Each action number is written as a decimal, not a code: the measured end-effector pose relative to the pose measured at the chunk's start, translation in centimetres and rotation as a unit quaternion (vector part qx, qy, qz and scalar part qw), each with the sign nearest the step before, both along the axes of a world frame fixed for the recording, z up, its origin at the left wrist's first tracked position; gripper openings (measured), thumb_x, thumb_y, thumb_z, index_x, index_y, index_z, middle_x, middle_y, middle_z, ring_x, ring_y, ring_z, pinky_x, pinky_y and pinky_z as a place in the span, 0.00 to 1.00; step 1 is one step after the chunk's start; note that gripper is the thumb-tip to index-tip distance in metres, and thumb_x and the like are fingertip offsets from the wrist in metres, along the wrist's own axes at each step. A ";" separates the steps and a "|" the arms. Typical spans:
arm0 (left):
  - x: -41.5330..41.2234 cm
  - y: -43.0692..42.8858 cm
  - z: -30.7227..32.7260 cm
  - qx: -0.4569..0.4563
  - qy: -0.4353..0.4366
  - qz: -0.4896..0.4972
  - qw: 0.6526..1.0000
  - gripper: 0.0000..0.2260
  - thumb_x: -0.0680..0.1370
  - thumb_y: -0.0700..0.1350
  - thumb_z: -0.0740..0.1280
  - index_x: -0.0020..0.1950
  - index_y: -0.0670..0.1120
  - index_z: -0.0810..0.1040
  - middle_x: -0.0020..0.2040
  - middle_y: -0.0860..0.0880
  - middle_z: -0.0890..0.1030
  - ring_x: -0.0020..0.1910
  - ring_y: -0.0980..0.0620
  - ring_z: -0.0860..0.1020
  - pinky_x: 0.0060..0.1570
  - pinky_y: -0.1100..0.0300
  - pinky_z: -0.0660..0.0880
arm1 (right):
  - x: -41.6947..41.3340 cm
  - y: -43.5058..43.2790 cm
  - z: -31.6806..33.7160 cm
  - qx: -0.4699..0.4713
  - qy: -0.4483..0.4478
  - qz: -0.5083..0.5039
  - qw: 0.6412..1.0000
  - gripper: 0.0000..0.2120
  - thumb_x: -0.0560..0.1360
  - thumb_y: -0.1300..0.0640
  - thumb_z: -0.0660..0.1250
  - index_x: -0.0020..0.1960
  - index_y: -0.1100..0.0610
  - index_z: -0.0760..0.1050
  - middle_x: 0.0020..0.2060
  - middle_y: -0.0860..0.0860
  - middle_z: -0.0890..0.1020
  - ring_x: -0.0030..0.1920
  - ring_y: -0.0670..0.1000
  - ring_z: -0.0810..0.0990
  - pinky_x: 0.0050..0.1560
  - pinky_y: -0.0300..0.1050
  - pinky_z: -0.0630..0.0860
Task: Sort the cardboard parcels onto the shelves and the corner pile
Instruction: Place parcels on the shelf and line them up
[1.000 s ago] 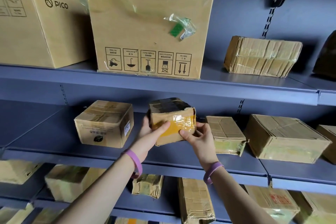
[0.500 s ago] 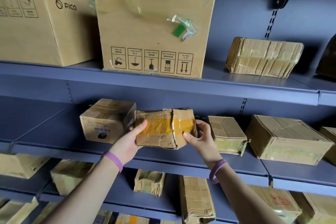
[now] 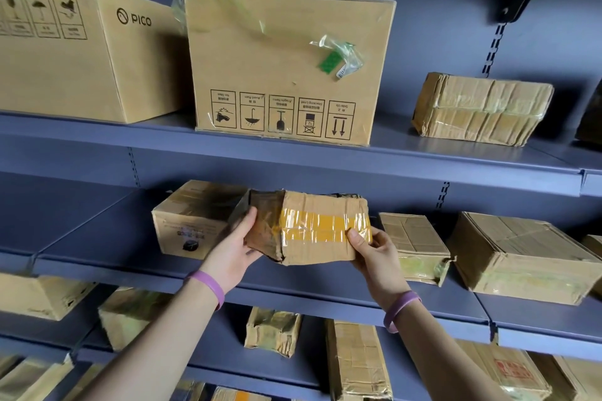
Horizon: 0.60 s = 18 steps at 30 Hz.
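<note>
I hold a crumpled cardboard parcel [image 3: 312, 228] with a band of yellow tape just above the middle shelf [image 3: 107, 238]. My left hand [image 3: 236, 251] grips its dark, torn left end, thumb on the front. At the right end my right hand [image 3: 374, 251] grips the parcel, thumb pressed on the tape. The parcel hangs between a small printed box [image 3: 187, 225] on its left and a flat taped parcel [image 3: 413, 244] on its right, and partly hides the printed box.
The top shelf carries a PICO carton [image 3: 81, 52], a big carton with handling symbols [image 3: 286, 68] and a wrinkled parcel [image 3: 479, 107]. A wide parcel [image 3: 521, 254] lies at the middle shelf's right. Lower shelves hold several more parcels [image 3: 273, 329]. The middle shelf's left part is bare.
I have turned the parcel so its long taped face points at me, and shifted it slightly up and left. The view moved closer to the shelves.
</note>
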<state>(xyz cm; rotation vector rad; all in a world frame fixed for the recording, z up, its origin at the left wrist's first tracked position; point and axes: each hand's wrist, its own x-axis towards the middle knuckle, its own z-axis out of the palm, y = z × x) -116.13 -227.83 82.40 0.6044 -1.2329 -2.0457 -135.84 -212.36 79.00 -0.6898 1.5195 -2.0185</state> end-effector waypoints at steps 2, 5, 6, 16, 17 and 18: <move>-0.3 -0.5 -0.4 -0.026 -0.008 0.016 1.000 0.31 0.67 0.64 0.76 0.67 0.56 0.74 0.65 0.51 0.79 0.63 0.53 0.77 0.50 0.55 0.80 | 0.1 0.1 0.3 -0.005 0.015 -0.048 0.999 0.38 0.59 0.45 0.81 0.61 0.60 0.72 0.54 0.59 0.83 0.53 0.56 0.84 0.53 0.52 0.82; -0.8 0.2 -0.1 -0.049 -0.007 -0.003 0.999 0.34 0.68 0.67 0.70 0.71 0.58 0.69 0.69 0.52 0.74 0.70 0.51 0.69 0.66 0.43 0.72 | 0.4 0.0 0.6 0.014 0.059 -0.098 0.993 0.31 0.62 0.51 0.80 0.59 0.58 0.69 0.51 0.54 0.82 0.50 0.52 0.83 0.53 0.52 0.81; -1.3 0.6 -0.1 -0.043 -0.005 -0.023 0.999 0.34 0.69 0.67 0.68 0.72 0.56 0.67 0.69 0.52 0.73 0.70 0.51 0.69 0.70 0.43 0.68 | 0.6 -0.2 0.7 0.021 0.074 -0.108 0.991 0.31 0.64 0.52 0.80 0.60 0.58 0.68 0.51 0.52 0.82 0.50 0.51 0.83 0.52 0.51 0.81; -1.7 0.0 -1.3 -0.001 -0.003 -0.016 1.000 0.31 0.66 0.54 0.80 0.66 0.53 0.76 0.63 0.49 0.81 0.64 0.47 0.78 0.71 0.44 0.67 | -0.3 1.1 0.7 -0.017 0.030 -0.052 0.998 0.23 0.73 0.43 0.68 0.59 0.58 0.73 0.55 0.58 0.82 0.53 0.55 0.81 0.54 0.53 0.80; -1.7 0.0 -1.5 0.018 0.000 -0.030 0.999 0.29 0.68 0.52 0.78 0.67 0.51 0.76 0.62 0.48 0.82 0.63 0.48 0.79 0.72 0.46 0.67 | -0.6 1.3 0.6 -0.013 0.008 -0.033 0.999 0.30 0.72 0.40 0.71 0.64 0.59 0.71 0.59 0.59 0.81 0.56 0.56 0.81 0.55 0.54 0.80; -1.6 0.1 -1.5 0.042 -0.007 -0.042 0.998 0.27 0.70 0.52 0.76 0.68 0.50 0.76 0.61 0.48 0.83 0.63 0.48 0.79 0.73 0.47 0.66 | -0.9 1.5 0.4 -0.008 -0.017 -0.007 1.000 0.35 0.71 0.38 0.72 0.68 0.59 0.70 0.60 0.59 0.81 0.58 0.58 0.81 0.54 0.53 0.81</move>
